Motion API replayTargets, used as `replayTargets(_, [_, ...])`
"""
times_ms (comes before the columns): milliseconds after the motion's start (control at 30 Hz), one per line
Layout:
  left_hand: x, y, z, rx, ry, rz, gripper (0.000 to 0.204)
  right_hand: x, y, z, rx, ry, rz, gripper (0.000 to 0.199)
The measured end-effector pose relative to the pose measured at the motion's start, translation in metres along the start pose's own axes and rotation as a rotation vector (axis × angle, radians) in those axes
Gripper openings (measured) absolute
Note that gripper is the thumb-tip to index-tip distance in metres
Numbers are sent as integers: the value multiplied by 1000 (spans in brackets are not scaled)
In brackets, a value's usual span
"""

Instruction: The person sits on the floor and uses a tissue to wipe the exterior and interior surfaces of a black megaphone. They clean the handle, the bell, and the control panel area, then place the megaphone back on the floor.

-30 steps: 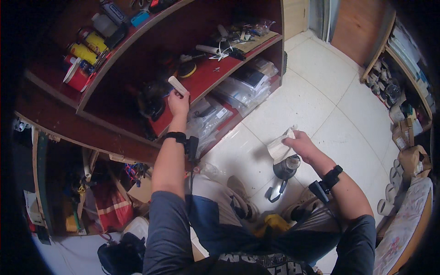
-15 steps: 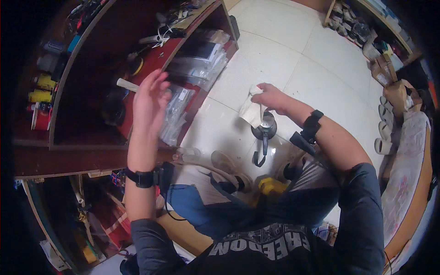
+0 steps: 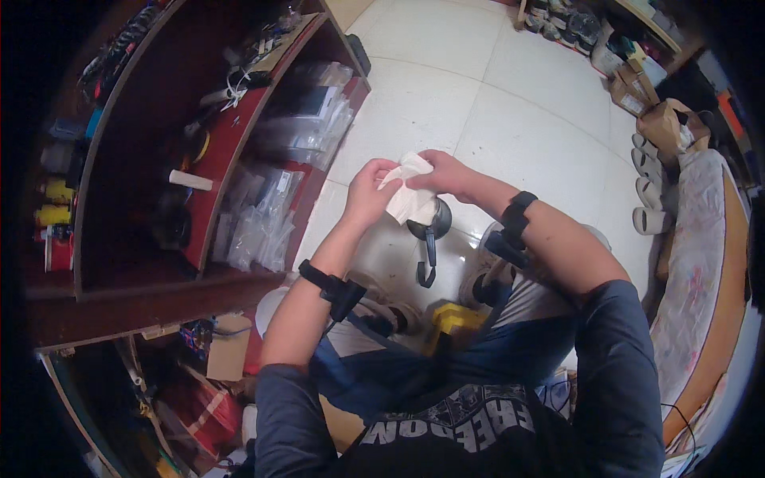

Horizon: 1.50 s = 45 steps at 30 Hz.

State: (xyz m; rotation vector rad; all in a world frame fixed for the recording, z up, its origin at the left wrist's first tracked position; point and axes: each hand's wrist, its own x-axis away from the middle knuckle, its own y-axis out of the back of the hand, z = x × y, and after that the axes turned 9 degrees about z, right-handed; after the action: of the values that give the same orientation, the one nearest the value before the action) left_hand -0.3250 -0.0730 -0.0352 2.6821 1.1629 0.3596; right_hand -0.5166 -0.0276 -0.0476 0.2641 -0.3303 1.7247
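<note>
A sheet of white paper towel (image 3: pixel 409 205), creased and partly bunched, is stretched between my two hands above the floor. My left hand (image 3: pixel 370 193) pinches its left edge between thumb and fingers. On the other side my right hand (image 3: pixel 446 175) grips the upper right part. Just below and behind the paper, a dark round pot-like object (image 3: pixel 434 225) with a long black handle stands on the tiles. The paper hides part of its top. The handle, bent like a hook at its end, points toward me.
To the left is a dark red shelf (image 3: pixel 229 155) holding plastic-bagged items (image 3: pixel 259 219) and a pale roll (image 3: pixel 191 180). A yellow object (image 3: pixel 458 319) lies between my feet. Slippers (image 3: pixel 649 193), cardboard boxes (image 3: pixel 633 86) and a patterned covered panel (image 3: pixel 693 263) line the right side.
My left hand has come away from the shelf side, moving right, and now holds the paper towel together with my right hand. The pale roll stays on the shelf.
</note>
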Motion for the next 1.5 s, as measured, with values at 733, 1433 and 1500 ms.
replayTargets(733, [-31, -17, 21, -556, -68, -144, 27, 1, 47, -7, 35, -142, -92, 36])
replayTargets(1433, [-11, -54, 49, -901, -165, 79, 25, -2, 17, -91, 360, -467, -66, 20])
replayTargets(1500, [-7, -60, 56, -939, -169, 132, 29, -6, 16, -99, 399, -477, -39, 21])
